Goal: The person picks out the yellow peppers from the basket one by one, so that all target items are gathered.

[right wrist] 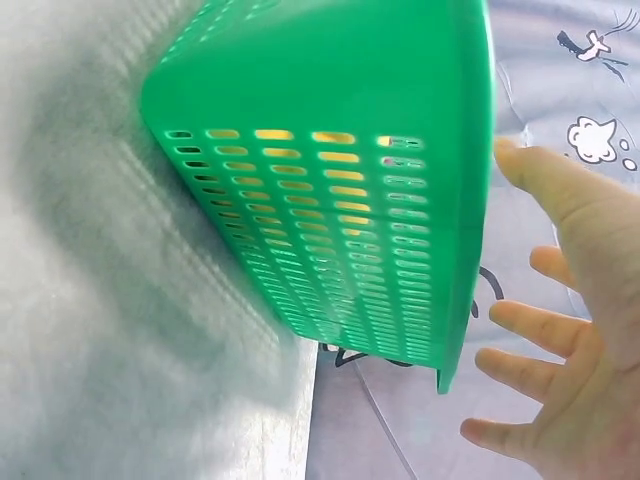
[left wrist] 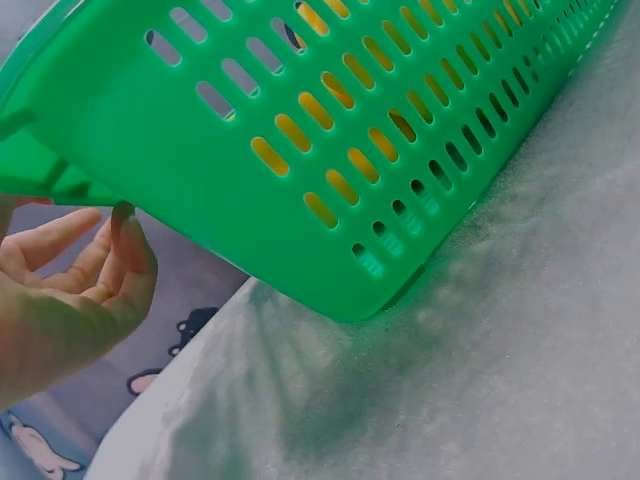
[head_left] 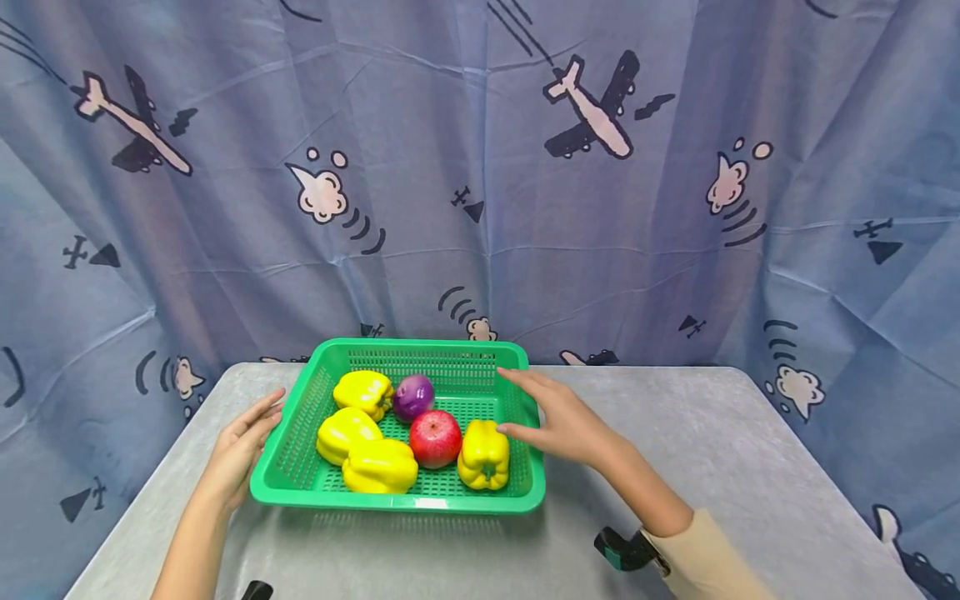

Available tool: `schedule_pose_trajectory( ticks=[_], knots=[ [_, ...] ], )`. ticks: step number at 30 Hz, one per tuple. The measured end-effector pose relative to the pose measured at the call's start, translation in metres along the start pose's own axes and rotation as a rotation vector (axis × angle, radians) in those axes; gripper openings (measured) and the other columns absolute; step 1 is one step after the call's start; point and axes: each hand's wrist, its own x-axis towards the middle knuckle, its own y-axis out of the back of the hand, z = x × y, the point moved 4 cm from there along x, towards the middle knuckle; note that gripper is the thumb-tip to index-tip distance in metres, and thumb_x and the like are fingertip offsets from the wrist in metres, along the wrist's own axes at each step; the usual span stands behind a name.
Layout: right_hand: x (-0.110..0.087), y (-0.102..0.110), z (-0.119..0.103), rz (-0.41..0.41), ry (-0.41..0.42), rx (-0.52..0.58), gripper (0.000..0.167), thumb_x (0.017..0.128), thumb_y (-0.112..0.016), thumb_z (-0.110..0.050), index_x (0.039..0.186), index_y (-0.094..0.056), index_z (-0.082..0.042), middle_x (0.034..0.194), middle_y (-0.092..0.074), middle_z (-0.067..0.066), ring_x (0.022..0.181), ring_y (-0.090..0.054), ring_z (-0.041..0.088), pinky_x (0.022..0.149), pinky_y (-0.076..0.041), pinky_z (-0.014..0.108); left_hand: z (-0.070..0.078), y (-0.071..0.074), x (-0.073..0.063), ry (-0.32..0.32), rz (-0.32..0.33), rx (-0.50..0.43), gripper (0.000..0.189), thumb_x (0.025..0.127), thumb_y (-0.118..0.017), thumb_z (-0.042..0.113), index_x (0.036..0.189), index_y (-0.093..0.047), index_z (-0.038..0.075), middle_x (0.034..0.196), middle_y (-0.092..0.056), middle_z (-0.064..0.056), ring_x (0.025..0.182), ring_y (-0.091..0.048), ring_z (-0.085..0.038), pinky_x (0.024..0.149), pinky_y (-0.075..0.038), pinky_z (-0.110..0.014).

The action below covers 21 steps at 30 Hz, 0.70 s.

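Observation:
A green plastic basket (head_left: 405, 502) with slotted walls holds several yellow bell peppers (head_left: 380, 467), a purple onion (head_left: 413, 397) and a round red fruit (head_left: 435, 439) that looks like a pomegranate. My left hand (head_left: 238, 454) is at the basket's left side, its fingers loosely bent. In the left wrist view its fingertips (left wrist: 128, 235) are right at the underside of the rim. Over the right rim my right hand (head_left: 558, 417) hovers with spread fingers, holding nothing. Its thumb overlaps the edge of the rightmost pepper (head_left: 483, 458) in the head view.
The basket stands on a grey table (head_left: 660, 433), near its back edge. Behind hangs a blue-purple curtain (head_left: 420, 208) printed with airplanes and clouds. A black wrist device (head_left: 630, 550) sits at the right sleeve (head_left: 708, 558).

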Motion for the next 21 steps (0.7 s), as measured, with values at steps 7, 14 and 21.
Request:
schedule_pose_trajectory(
  ticks=[7,14,21],
  knots=[
    [0.006,-0.005,-0.004,-0.020,0.012,0.000,0.074,0.093,-0.083,-0.033,0.155,-0.053,-0.008,0.154,-0.055,0.019,0.141,-0.053,0.043,0.112,-0.047,0.064,-0.001,0.000,0.002,0.016,-0.027,-0.042,0.033,0.112,-0.054,0.020,0.139,-0.065,0.034,0.121,-0.064,0.024,0.114,-0.061,0.005,0.093,-0.055,-0.016],
    [0.011,-0.012,-0.009,-0.027,0.038,-0.035,0.068,0.091,-0.084,-0.033,0.149,-0.060,-0.009,0.149,-0.061,0.017,0.137,-0.057,0.041,0.111,-0.046,0.067,-0.004,0.002,0.003,0.006,-0.076,-0.096,0.035,0.113,-0.051,0.016,0.135,-0.069,0.036,0.125,-0.063,0.020,0.113,-0.062,0.001,0.091,-0.058,-0.019],
    [0.013,-0.016,-0.011,-0.039,0.066,-0.061,0.063,0.091,-0.085,-0.032,0.146,-0.063,-0.009,0.144,-0.065,0.013,0.134,-0.059,0.038,0.109,-0.042,0.067,-0.004,0.002,0.002,-0.004,-0.114,-0.160,0.039,0.113,-0.047,0.012,0.126,-0.073,0.039,0.124,-0.066,0.017,0.110,-0.065,-0.002,0.090,-0.059,-0.021]
  ],
)
